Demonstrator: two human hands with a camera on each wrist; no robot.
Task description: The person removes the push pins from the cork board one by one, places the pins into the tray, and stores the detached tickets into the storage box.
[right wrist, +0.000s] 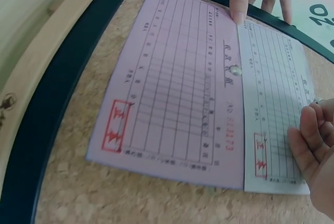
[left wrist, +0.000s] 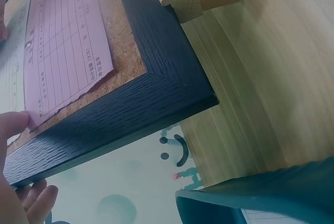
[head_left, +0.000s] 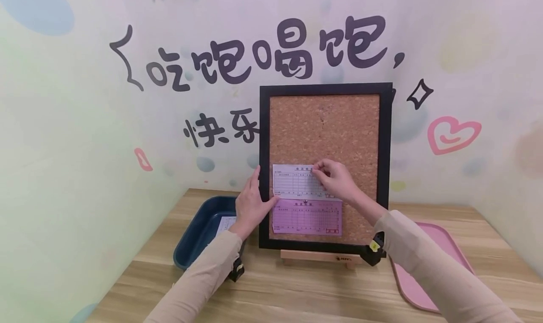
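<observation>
Pressing straight in likely keeps the white slip (head_left: 292, 185) flat on the corkboard (head_left: 324, 129) at left, while the right grip (head_left: 337, 179) pinches an apparent pin (right wrist: 317, 101) and the left grip (head_left: 252, 204) clasps the frame (head_left: 264, 144).

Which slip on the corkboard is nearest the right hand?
The white upper slip: the right hand is at its top edge, while the pink slip sits below.
</observation>
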